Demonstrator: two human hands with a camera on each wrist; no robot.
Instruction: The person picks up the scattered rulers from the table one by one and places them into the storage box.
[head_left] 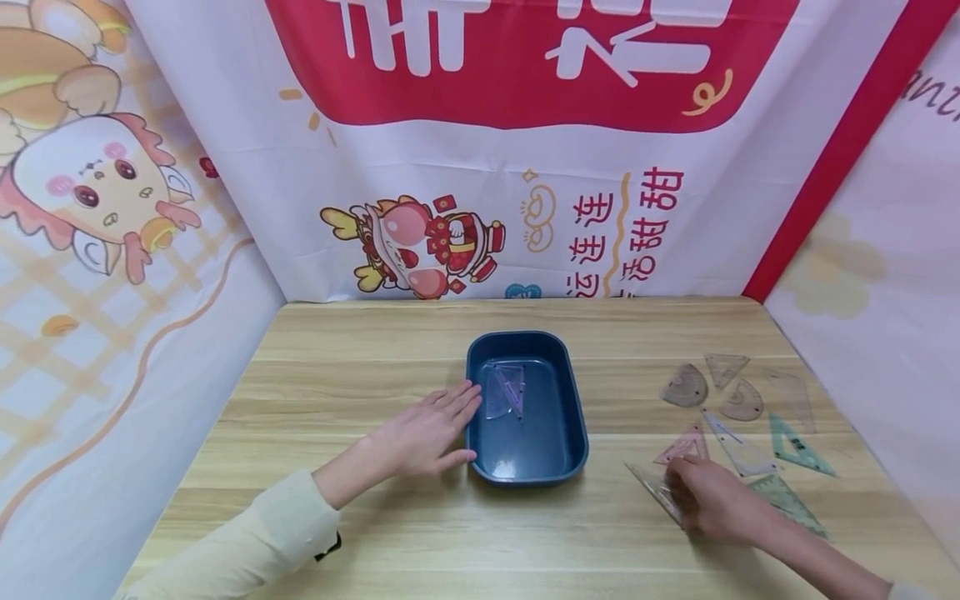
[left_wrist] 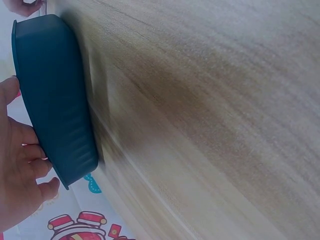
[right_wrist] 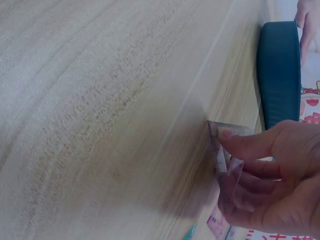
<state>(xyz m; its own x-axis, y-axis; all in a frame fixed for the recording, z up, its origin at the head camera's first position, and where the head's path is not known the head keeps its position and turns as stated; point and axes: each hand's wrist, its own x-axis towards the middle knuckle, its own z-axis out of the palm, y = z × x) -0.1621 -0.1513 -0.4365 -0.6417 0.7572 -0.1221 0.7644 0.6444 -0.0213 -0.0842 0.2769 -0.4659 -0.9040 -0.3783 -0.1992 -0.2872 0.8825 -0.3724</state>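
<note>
Gripping a clear set square (head_left: 656, 493) between thumb and fingers, the right hand (head_left: 718, 500) sits to the right of the blue tray (head_left: 528, 454) and a little nearer the person. The line that matters runs from this piece leftward and slightly away to the tray's right wall, with a gap of bare surface (head_left: 360, 542) between them. The tray's long axis points away from the person, while the set square's visible long edge slants from far left to near right, its far tip towards the tray. The piece is tilted up on edge; whether its lower side touches the surface cannot be told.

The left hand (head_left: 429, 435) is nearer the tray, in contact with its left side: fingers extended and fingertips at the rim, thumb spread towards the near end, grasping nothing. Its forearm reaches in from the lower left. The right forearm comes from the lower right, with the fingers curled over the piece, just beside a pink set square (head_left: 686, 443) and a green set square (head_left: 789, 502). Inside the tray, purple drawing pieces (head_left: 510, 390) lie towards the far left.
</note>
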